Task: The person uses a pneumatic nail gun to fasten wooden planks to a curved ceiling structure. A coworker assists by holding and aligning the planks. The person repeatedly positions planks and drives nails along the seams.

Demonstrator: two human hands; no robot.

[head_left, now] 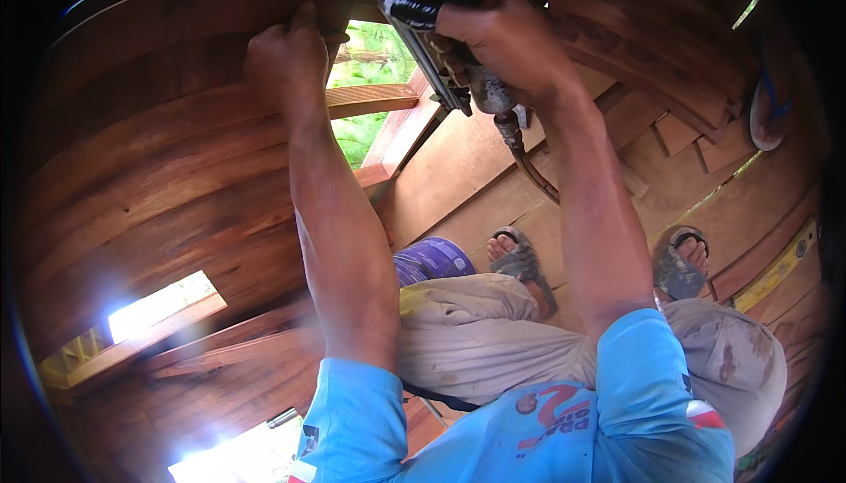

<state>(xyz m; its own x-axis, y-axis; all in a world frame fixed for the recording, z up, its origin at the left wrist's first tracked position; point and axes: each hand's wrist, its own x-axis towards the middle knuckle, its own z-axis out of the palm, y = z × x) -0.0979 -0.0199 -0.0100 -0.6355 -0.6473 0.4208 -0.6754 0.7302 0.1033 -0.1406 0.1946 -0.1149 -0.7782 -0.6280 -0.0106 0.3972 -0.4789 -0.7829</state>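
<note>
My right hand point(507, 38) is wrapped round the grip of a nail gun point(490, 91) at the top middle. The tool has a long dark magazine and a metal body; its upper part is cut off by the picture's edge. An air hose point(539, 179) runs down from its fitting and passes behind my right forearm. To the left, my left hand point(289, 55) is closed on the edge of a reddish-brown wooden board point(203, 16) on the plank wall, beside a window opening point(361, 135). The fingers are partly hidden behind the hand.
A purple bucket point(436, 258) stands by my leg, near the wall. Stacked boards point(652, 33) lie at the upper right, with a loose sandal point(765, 122) close by. A yellow spirit level point(775, 273) rests on the plank floor at right. Bright openings point(163, 307) pierce the wall.
</note>
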